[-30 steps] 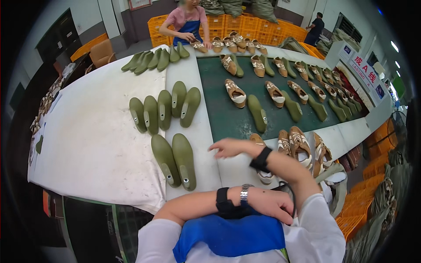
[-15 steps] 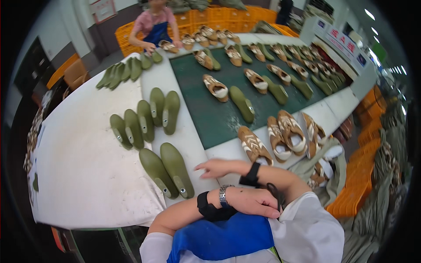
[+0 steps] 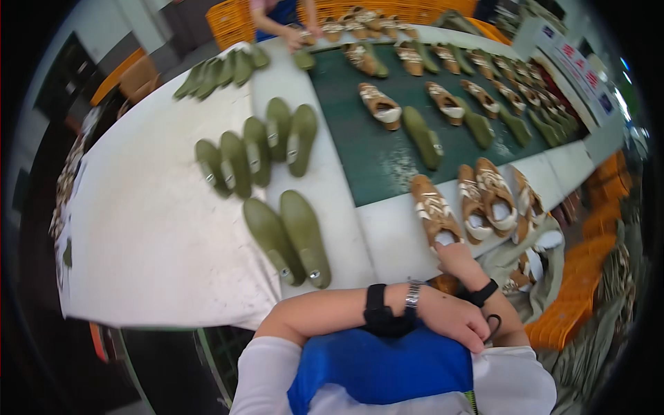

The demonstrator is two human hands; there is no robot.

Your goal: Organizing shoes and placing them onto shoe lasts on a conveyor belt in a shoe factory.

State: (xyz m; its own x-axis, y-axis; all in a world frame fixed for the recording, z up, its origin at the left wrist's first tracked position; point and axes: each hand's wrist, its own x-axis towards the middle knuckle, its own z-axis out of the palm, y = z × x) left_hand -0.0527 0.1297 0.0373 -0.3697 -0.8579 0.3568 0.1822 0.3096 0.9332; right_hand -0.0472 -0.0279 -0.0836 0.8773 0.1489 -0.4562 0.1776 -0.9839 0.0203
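Note:
My left hand (image 3: pixel 453 316), wearing a metal watch, lies across my front with its fingers curled. A thin black loop (image 3: pixel 494 324) pokes out past those fingers; what it belongs to is hidden. My right hand (image 3: pixel 458 261) is at the heel opening of a brown-and-white sneaker (image 3: pixel 432 206), fingers at the collar. Below that hand a brown piece (image 3: pixel 445 283) partly shows. Several more sneakers (image 3: pixel 494 194) stand just to the right. Left of my arms, a pair of green shoe lasts (image 3: pixel 304 232) lies on the white tabletop.
More green lasts (image 3: pixel 257 149) lie farther up the white table (image 3: pixel 152 228). A dark green conveyor belt (image 3: pixel 373 162) carries rows of sneakers and lasts. Across it a person's hand (image 3: pixel 296 40) is at a shoe. Orange crates (image 3: pixel 577 297) stand at the right.
My right hand has swung from the bare white surface to the sneaker's heel. My left hand stays curled across my front. The view has shifted, and the far person's hands moved toward the belt.

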